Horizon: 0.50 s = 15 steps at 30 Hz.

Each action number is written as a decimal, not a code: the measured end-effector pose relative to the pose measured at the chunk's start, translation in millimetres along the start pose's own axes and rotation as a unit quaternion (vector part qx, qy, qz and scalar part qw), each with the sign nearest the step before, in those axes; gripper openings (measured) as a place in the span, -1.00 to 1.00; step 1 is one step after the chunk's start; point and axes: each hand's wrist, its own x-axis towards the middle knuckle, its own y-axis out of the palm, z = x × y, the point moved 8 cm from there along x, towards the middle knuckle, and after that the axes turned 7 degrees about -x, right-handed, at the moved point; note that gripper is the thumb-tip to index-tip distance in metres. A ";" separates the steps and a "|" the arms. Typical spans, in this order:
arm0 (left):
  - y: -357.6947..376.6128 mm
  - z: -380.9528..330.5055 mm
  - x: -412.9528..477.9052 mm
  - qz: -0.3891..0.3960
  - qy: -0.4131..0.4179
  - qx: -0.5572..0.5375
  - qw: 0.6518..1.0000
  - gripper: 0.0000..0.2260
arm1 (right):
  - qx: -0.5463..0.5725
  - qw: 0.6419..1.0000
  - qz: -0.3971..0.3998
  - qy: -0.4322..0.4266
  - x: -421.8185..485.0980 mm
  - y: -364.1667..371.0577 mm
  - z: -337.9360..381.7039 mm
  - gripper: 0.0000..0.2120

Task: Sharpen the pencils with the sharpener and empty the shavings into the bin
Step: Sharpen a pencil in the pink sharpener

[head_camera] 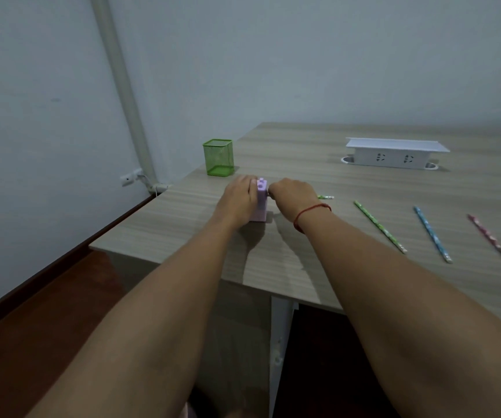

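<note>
Sharpener: lilac box-shaped plastic sharpener stands upright on pale wood-grain desk, near the desk's left edge, between both hands.
Left hand: left hand wraps the sharpener from its left side, fingers curled round the body, steadying it.
Right hand: right hand sits against the sharpener's right face, fingers curled tight. Whether they pinch a crank or a pencil is hidden, cannot tell. Thin red string bracelet on the wrist.
Key relation: short green pencil end pokes out just right of the right hand, long axis left-right, in line with the sharpener. Likely the pencil being worked, not certain.
Spare pencils: green patterned pencil, blue patterned pencil and pink patterned pencil lie flat, well right of the hands, roughly parallel, running far-left to near-right. Right hand is the nearer one.
Containers: green wire-mesh square cup stands just behind the left hand, apart from it, nothing seen inside. Probably the bin, a guess. Sharpener's shavings drawer not visible.
Background: white socket box at far right of desk.
Stage: sharpening likely under way, emptying not yet done.
</note>
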 end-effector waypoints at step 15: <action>17.2 -26.2 -3.6 0.021 -0.028 0.006 0.999 -0.61 | 0.118 0.987 0.009 0.110 -29.4 0.5 -85.1 -0.76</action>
